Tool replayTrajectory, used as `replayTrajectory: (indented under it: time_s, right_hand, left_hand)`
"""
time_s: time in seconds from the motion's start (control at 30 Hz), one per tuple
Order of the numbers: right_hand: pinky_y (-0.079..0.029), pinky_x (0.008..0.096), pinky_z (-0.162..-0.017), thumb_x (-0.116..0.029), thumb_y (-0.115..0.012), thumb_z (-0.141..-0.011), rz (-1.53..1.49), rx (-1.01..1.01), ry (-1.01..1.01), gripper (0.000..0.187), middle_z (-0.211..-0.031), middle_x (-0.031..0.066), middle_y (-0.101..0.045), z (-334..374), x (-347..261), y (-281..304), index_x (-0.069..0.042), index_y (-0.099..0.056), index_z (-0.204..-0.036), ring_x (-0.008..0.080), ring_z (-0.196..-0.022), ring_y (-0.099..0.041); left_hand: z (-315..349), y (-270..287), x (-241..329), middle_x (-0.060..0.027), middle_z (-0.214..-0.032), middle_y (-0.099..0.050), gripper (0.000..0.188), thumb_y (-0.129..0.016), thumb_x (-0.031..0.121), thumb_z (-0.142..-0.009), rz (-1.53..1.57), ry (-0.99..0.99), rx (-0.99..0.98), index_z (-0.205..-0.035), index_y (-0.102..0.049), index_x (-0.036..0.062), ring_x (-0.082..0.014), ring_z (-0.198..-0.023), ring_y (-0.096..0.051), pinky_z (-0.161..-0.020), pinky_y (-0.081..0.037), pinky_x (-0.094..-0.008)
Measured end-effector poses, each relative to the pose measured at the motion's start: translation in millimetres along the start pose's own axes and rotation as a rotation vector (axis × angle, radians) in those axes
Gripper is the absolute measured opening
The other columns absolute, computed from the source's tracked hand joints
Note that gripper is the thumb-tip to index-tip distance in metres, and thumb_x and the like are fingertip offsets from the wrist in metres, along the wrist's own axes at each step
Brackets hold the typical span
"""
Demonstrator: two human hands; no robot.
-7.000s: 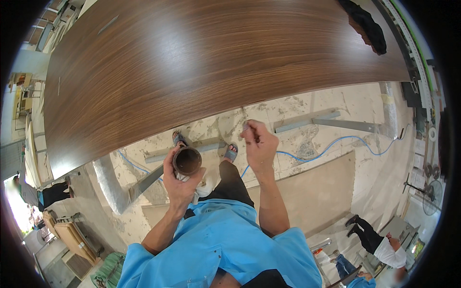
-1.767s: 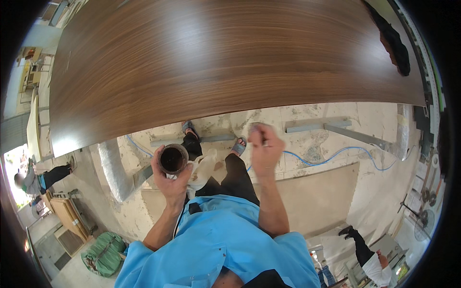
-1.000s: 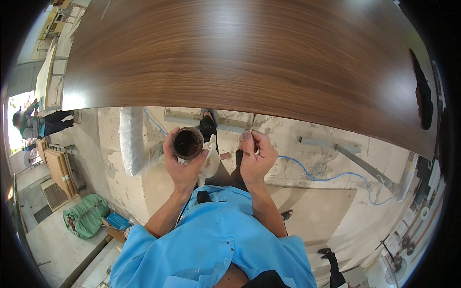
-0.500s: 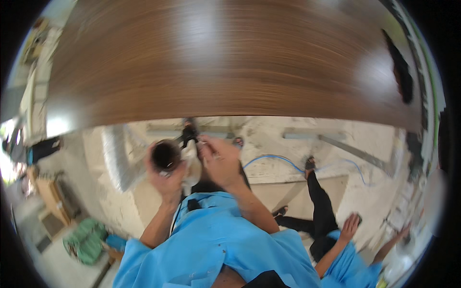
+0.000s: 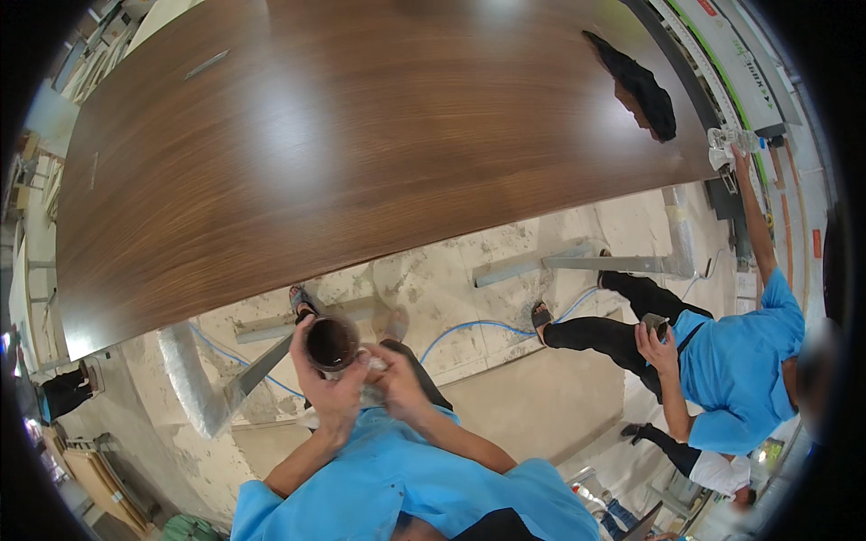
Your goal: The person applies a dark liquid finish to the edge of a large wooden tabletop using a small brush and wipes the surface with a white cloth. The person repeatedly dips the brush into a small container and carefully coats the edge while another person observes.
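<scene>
My left hand (image 5: 332, 401) is wrapped round a cup (image 5: 331, 343) with a dark inside, perhaps a dark liquid. The cup stands upright at waist height, just short of the board's near edge. Against its right side my right hand (image 5: 397, 383) is closed, fingertips pinched on a whitish, cloth-like piece (image 5: 372, 394). That piece is partly hidden between the hands and blurred, so its kind is unclear. Ahead lies a large brown wood-grain board (image 5: 361, 153), and neither hand touches it.
A black cloth (image 5: 640, 86) lies on the board's far right. At right, a person in blue (image 5: 744, 370) holds a small dark cup (image 5: 658, 325) and reaches toward a clear bottle (image 5: 744, 142). Below are silver-wrapped legs (image 5: 191, 383), metal bars and a blue hose (image 5: 469, 326).
My view has swung right, so the board slants and the other person shows more fully. The cup remains in my left hand, and my right hand stays closed beside it.
</scene>
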State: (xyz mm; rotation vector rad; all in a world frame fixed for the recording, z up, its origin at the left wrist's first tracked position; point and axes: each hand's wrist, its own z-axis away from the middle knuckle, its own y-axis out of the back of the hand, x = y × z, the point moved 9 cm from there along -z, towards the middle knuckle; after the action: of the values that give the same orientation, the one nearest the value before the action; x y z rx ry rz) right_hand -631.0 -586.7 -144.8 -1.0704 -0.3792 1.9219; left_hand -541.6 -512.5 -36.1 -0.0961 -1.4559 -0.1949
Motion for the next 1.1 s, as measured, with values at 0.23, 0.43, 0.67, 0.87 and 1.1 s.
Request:
replayTrajectory:
  time_s: [0.23,0.43,0.67,0.87,1.1]
  right_hand:
    - [-0.054,0.0367,-0.090,-0.010,-0.068,-0.088,0.180,0.566,0.946,0.040,-0.118,0.0122,-0.063,70,-269,121,0.001,-0.057,-0.125,0.0234,-0.106,-0.062]
    - [-0.044,0.0420,-0.101,-0.008,-0.065,-0.086,1.650,0.636,1.183,0.038,-0.126,0.0143,-0.064,2,-351,38,-0.006,-0.064,-0.124,0.0324,-0.115,-0.060]
    - [-0.042,0.0476,-0.105,-0.013,-0.073,-0.077,1.590,0.167,1.360,0.045,-0.125,0.0146,-0.064,-27,-193,-86,-0.011,-0.067,-0.121,0.0349,-0.120,-0.058]
    - [-0.040,0.0488,-0.106,-0.015,-0.058,-0.085,1.579,-0.384,1.485,0.033,-0.116,0.0154,-0.063,-48,-50,-257,-0.003,-0.064,-0.115,0.0305,-0.118,-0.056]
    - [-0.035,0.0505,-0.112,-0.016,-0.058,-0.086,1.620,-0.347,1.547,0.031,-0.119,0.0144,-0.065,-30,-79,-195,-0.004,-0.067,-0.113,0.0298,-0.126,-0.054]
  left_hand:
    - [3,-6,6,-0.0097,-0.130,-0.048,0.081,-0.078,0.000,-0.072,0.075,-0.058,-0.110,-0.140,-0.036,0.0032,-0.0196,-0.120,-0.051,-0.102,-0.044,-0.0327]
    - [7,21,8,-0.0099,-0.129,-0.047,0.082,-0.079,0.002,-0.071,-0.004,-0.081,-0.024,-0.140,-0.035,0.0025,-0.0202,-0.119,-0.051,-0.102,-0.044,-0.0329]
    - [18,65,9,-0.0130,-0.136,-0.045,0.089,-0.087,0.014,-0.067,-0.039,-0.085,0.162,-0.139,-0.037,0.0013,-0.0237,-0.123,-0.049,-0.103,-0.042,-0.0374]
    - [41,99,35,-0.0133,-0.140,-0.040,0.100,-0.089,0.038,-0.063,-0.104,-0.205,0.326,-0.140,-0.036,0.0007,-0.0265,-0.125,-0.046,-0.103,-0.041,-0.0386]
    - [35,88,39,-0.0132,-0.138,-0.041,0.100,-0.089,0.039,-0.064,-0.097,-0.203,0.253,-0.140,-0.035,0.0001,-0.0259,-0.122,-0.047,-0.100,-0.042,-0.0378]
